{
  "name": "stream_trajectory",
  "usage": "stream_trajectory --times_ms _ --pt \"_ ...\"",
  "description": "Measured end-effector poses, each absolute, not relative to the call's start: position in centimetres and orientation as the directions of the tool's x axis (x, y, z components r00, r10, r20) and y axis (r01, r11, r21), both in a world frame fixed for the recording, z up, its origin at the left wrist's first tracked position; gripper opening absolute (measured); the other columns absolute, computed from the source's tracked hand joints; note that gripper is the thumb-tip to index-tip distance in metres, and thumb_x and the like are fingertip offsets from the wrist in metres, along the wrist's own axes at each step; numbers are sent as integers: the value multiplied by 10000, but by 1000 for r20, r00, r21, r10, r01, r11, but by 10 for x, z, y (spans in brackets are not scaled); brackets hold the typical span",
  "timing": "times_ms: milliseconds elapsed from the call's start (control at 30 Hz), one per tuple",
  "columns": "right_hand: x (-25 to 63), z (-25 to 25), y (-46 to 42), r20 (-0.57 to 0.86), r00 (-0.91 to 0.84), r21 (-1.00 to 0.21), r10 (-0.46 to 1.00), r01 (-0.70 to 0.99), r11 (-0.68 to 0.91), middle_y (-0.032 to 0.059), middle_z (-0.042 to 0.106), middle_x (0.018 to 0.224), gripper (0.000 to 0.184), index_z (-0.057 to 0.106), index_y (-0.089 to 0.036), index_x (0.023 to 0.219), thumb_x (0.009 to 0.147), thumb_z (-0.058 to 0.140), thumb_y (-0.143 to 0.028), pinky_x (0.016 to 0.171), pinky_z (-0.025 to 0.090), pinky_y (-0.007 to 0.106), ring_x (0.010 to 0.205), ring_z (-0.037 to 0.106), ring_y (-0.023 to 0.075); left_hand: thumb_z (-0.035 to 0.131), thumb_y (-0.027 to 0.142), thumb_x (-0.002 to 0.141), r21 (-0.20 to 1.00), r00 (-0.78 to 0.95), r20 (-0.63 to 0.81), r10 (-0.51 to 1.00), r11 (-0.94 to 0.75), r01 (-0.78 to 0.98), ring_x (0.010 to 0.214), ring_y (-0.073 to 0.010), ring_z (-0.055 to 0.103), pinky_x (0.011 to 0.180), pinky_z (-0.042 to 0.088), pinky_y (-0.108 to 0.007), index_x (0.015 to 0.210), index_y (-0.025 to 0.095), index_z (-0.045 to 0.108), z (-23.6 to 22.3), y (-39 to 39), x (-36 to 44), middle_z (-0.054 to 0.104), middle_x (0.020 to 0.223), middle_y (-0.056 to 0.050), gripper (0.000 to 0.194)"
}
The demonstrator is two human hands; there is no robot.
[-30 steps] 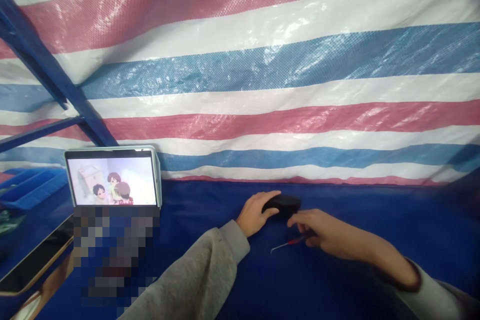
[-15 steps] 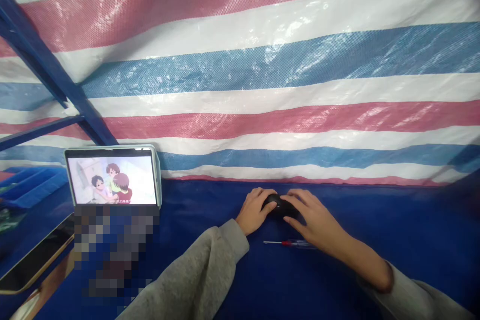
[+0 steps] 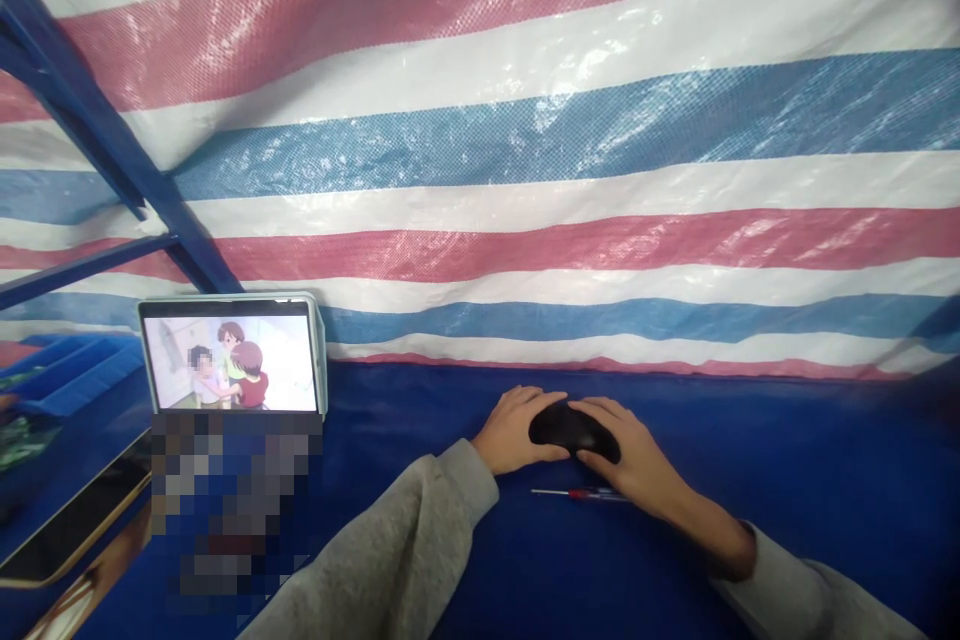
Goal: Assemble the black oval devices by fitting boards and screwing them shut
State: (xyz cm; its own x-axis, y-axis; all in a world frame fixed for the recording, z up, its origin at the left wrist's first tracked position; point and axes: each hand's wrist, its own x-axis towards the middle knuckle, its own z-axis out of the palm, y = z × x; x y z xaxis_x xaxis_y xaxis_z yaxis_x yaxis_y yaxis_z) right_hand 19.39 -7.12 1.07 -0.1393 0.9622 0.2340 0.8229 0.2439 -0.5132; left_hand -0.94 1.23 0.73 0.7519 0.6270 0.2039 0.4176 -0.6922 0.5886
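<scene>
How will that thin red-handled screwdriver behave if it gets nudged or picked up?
The screwdriver looks stiff and probably light for its length. Its slim, round-looking handle may let it roll when pushed. On the glossy blue tarp it could also slide rather than grip.

Nothing legible from your view: the slim tablet in a pale case (image 3: 229, 360) shows a cartoon with no readable caption; the black rounded plastic object (image 3: 574, 428) and red-handled screwdriver (image 3: 581, 494) show no readable marks.

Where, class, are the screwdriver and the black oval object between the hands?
Screwdriver (image 3: 579, 494): head view, on its red handle part.
Black oval object (image 3: 571, 429): head view, on its top surface.
</scene>
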Motion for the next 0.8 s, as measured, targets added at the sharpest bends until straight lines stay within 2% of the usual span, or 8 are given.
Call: stream_trajectory --times_ms 167,300,433,500,600,700,800 --pt "196 4 -71 298 -115 -578 948 768 275 120 596 1221 468 587 -205 1203 787 620 -418 981 420 474 1130 558 287 798 430 696 643 771 234 593 -689 335 1239 -266 469 1108 298 -464 1347 285 460 7 14 -10 550 1322 -40 748" --pt "198 3 -70 363 -91 -632 927 707 317 119 632 1175 469 610 -206 1168 774 638 -459 943 464 453 1079 596 289 796 460 686 657 764 237 600 -678 328 1237 -281 465 1092 317 -456 1354 285 456 3 14 -12 549 1319 -55 770" --pt "197 5 -69 383 -32 -681 923 666 305 95 655 1164 402 608 -226 1174 844 567 -452 936 485 425 1067 616 267 783 492 689 673 754 231 615 -661 332 1254 -296 456 1087 329 -455 1388 292 421 4 13 -12 526 1351 -66 812" --pt "197 4 -67 395 16 -691 919 664 285 87 644 1195 381 603 -233 1184 874 531 -441 966 472 422 1097 604 258 725 484 761 690 733 235 638 -641 337 1259 -283 461 1089 336 -444 1384 291 429 6 11 -11 527 1356 -57 717" --pt "198 -1 -65 402 96 -700 911 673 238 85 633 1223 378 607 -236 1182 886 515 -452 1002 450 440 1132 587 257 570 407 905 717 666 275 694 -609 339 1211 -233 521 1084 361 -409 1343 280 482 8 10 -10 575 1307 -36 464" --pt "200 -6 -62 383 159 -722 910 666 187 84 636 1232 399 611 -238 1186 882 513 -477 1011 446 465 1138 589 265 513 335 942 732 581 322 748 -586 348 1139 -209 583 1046 418 -383 1286 257 540 7 12 -9 631 1230 -31 354" --pt "201 -9 -60 376 200 -740 905 653 164 84 624 1257 424 606 -235 1199 868 532 -488 1016 448 460 1158 579 266 499 274 946 742 525 350 776 -572 350 1150 -204 588 1047 427 -374 1242 241 576 3 15 -9 634 1239 -29 308"
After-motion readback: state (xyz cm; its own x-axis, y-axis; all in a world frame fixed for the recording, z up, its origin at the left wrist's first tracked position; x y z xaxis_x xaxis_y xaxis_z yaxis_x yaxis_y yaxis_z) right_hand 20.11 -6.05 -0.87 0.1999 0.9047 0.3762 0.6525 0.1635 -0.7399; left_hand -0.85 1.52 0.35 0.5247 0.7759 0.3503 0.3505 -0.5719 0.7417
